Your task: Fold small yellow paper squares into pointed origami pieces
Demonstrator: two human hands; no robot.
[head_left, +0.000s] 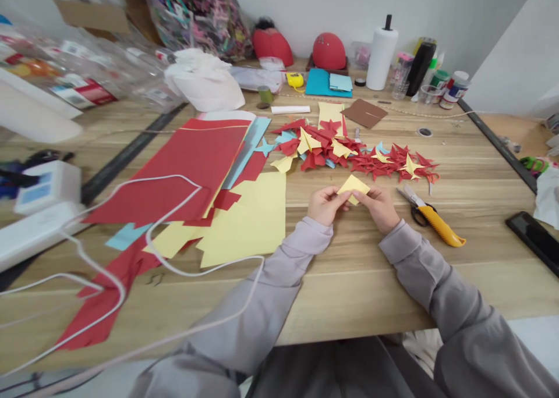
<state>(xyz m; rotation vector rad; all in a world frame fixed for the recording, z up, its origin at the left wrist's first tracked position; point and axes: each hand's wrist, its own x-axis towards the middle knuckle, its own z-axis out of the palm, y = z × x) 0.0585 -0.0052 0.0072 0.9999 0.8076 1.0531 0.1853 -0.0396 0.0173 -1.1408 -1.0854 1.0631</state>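
Between my two hands is a small square of yellow paper [354, 187], one corner pointing away from me. My left hand [326, 205] pinches its left side, thumb on top. On the opposite side, my right hand [379, 206] pinches it the same way. The fingers beneath the paper are partly hidden. Just beyond lies a heap of folded paper stars [325, 145], mostly red with some yellow and light blue. To the right of my right hand rest scissors [410, 197] and a yellow-handled cutter [443, 226], overlapping each other.
Red paper sheets [174, 171] and yellow paper [257, 212] lie to the left, crossed by a white cable [209, 273]. A black phone [535, 241] lies far right. Along the back stand a white bottle [381, 57], a yellow tape measure [295, 80] and blue paper [318, 84].
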